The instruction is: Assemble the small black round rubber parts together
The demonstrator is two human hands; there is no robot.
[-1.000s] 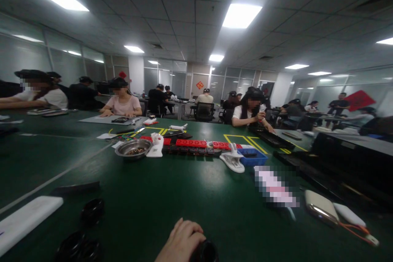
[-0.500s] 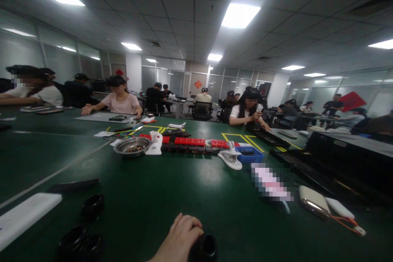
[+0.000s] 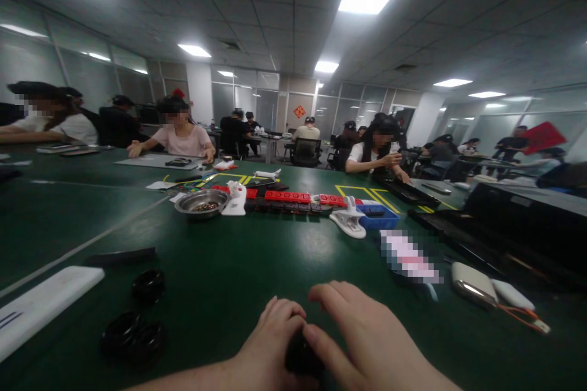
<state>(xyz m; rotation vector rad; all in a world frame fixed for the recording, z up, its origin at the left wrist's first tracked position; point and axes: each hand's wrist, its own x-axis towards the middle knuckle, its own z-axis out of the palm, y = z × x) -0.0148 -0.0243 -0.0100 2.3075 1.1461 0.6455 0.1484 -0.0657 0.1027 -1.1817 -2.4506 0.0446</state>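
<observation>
At the front edge of the view, my left hand (image 3: 275,336) is wrapped round a glossy black round part (image 3: 302,354), its fingers curled over the far side. My right hand (image 3: 362,330) is close beside it, thumb and fingers apart. The thumb tip overlaps the black part; whether it presses on it I cannot tell. Similar black, hollow, ring-like parts lie to the left: one (image 3: 147,286) alone and a pair (image 3: 132,337) side by side nearer me.
A long white case (image 3: 50,305) and a dark strip (image 3: 121,255) lie left. Further back are a metal bowl (image 3: 202,211), a row of red and black modules (image 3: 288,200), a white clamp (image 3: 349,220) and a blue tray (image 3: 389,220). A cream device (image 3: 472,284) lies right. Co-workers sit across the table.
My right hand has come into view from the right, beside the black part. My left hand still holds that part. The camera view has shifted slightly.
</observation>
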